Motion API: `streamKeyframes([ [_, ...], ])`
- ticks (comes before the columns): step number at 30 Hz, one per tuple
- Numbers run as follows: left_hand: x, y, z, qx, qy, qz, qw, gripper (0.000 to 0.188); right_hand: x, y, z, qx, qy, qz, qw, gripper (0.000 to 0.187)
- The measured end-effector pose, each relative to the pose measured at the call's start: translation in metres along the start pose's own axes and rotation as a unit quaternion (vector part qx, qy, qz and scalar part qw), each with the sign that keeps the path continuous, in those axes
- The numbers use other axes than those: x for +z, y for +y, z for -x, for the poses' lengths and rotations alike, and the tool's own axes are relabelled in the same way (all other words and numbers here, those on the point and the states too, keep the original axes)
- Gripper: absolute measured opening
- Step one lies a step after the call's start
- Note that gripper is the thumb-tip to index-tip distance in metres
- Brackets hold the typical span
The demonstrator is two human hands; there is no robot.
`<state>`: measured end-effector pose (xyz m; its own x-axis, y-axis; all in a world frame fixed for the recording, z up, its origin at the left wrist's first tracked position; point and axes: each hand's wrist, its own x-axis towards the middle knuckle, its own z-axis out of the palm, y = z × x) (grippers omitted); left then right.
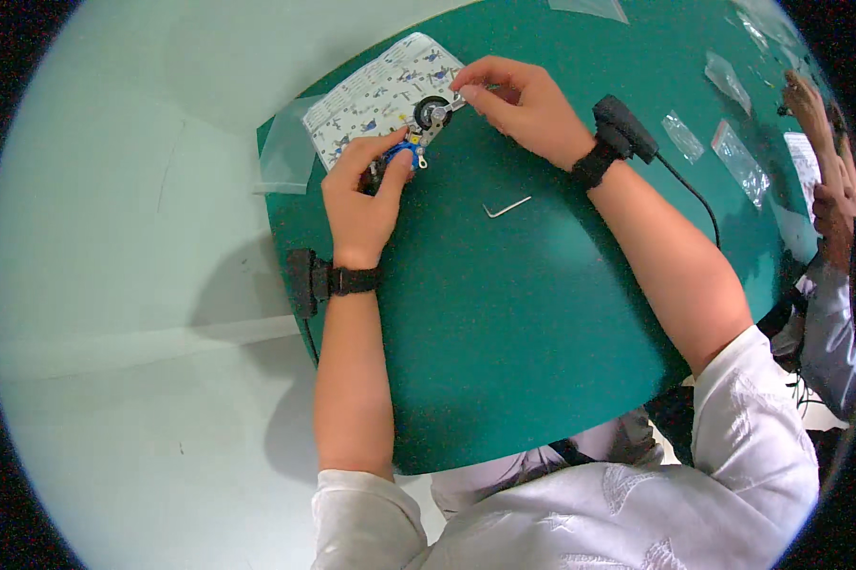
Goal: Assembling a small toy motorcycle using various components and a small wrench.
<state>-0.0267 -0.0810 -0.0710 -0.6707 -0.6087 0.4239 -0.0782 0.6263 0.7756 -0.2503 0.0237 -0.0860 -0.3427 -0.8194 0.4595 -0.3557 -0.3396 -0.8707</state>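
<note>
Over the green table, my left hand [364,195] is closed round a small model vehicle [415,142] with a blue body, a black wheel and silver metal parts. My right hand [518,103] pinches a small silver piece at the wheel end of the model; whether that piece is joined to it I cannot tell. Beneath the model lies a printed instruction sheet [376,90] with small coloured pictures. An L-shaped hex key [508,207] rests on the table, below and right of the model, apart from both hands.
Clear plastic bags [739,163] lie on the right of the green table [504,323], with another bag [290,152] beside the sheet. Black straps with boxes and cables circle both my wrists. At the far right another person's hands [827,171] are at work. A pale wall stands left.
</note>
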Motion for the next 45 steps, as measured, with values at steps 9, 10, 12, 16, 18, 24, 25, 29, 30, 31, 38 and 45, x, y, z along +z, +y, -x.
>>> streamKeyframes([
  [9, -0.003, -0.007, -0.002, 0.031, 0.005, -0.042, 0.999, 0.024, 0.006, 0.001, 0.001, -0.026, 0.01, 0.065, 0.998, 0.02],
  [10, -0.002, -0.006, -0.002, 0.031, 0.005, -0.042, 0.999, 0.024, 0.006, 0.001, 0.001, -0.031, 0.007, 0.088, 0.996, 0.02],
  [12, -0.002, -0.005, 0.0, 0.013, 0.003, -0.031, 0.999, 0.024, 0.005, 0.0, 0.001, -0.037, 0.004, 0.112, 0.993, 0.021],
  [16, -0.003, -0.006, 0.001, 0.005, 0.009, -0.03, 1.0, 0.024, 0.009, -0.003, 0.002, 0.056, -0.023, 0.024, 0.998, 0.022],
  [18, 0.001, -0.007, -0.002, 0.015, 0.013, -0.006, 1.0, 0.023, 0.009, -0.001, 0.002, 0.092, -0.023, -0.009, 0.995, 0.022],
  [24, -0.003, 0.007, 0.001, -0.026, 0.032, -0.025, 0.999, 0.022, 0.012, 0.002, 0.001, 0.01, -0.004, 0.036, 0.999, 0.023],
  [25, -0.004, 0.005, 0.001, -0.024, 0.033, -0.031, 0.999, 0.022, 0.013, 0.001, 0.001, 0.02, -0.001, 0.031, 0.999, 0.025],
  [29, 0.0, 0.002, -0.001, -0.02, 0.028, -0.015, 0.999, 0.022, 0.007, 0.002, 0.0, 0.026, -0.015, 0.027, 0.999, 0.023],
  [30, 0.002, 0.001, -0.002, -0.027, 0.025, -0.017, 0.999, 0.022, 0.006, 0.002, 0.0, 0.027, -0.013, 0.028, 0.999, 0.023],
  [31, 0.003, 0.001, -0.003, -0.034, 0.022, -0.019, 0.999, 0.022, 0.005, 0.002, 0.0, 0.026, -0.014, 0.016, 0.999, 0.023],
  [38, 0.0, 0.006, -0.003, 0.009, 0.02, -0.054, 0.998, 0.022, 0.007, 0.0, -0.002, 0.087, -0.024, -0.04, 0.995, 0.025],
  [45, -0.003, 0.0, -0.003, 0.022, 0.001, -0.067, 0.997, 0.024, -0.019, 0.004, -0.016, -0.013, 0.052, 0.198, 0.979, 0.034],
])
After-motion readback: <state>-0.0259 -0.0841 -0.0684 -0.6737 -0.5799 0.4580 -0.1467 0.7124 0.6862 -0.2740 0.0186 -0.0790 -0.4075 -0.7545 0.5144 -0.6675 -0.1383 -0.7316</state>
